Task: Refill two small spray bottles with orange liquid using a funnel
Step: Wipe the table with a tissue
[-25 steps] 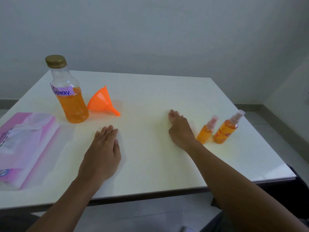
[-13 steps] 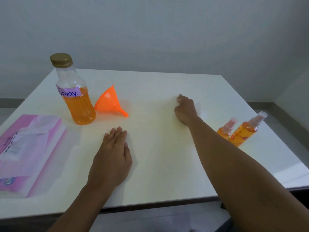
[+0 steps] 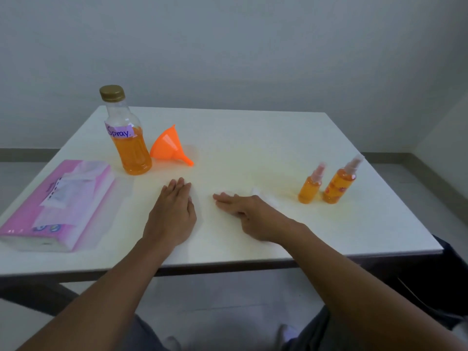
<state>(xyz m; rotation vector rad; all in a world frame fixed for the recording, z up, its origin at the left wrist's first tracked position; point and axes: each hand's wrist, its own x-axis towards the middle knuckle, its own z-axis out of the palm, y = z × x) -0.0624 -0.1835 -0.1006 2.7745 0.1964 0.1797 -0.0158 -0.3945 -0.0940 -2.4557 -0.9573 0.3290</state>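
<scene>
Spray bottles (image 3: 310,186) standing untouched at right. Right hand (image 3: 249,214) pulling back from mid-table, now lying beside left hand (image 3: 172,211); both resting flat on table (image 3: 253,138), fingers straight.

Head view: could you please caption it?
Left hand and right hand rest on table; capped bottle, funnel, spray bottles untouched.

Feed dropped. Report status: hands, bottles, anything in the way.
Left hand, right hand flat on table. Spray bottles capped, untouched; funnel lying beside big bottle. Blurred white scrap by right hand.

Dim, soft light; spray bottles (image 3: 326,183) motion-blurred; edges distorted.
</scene>
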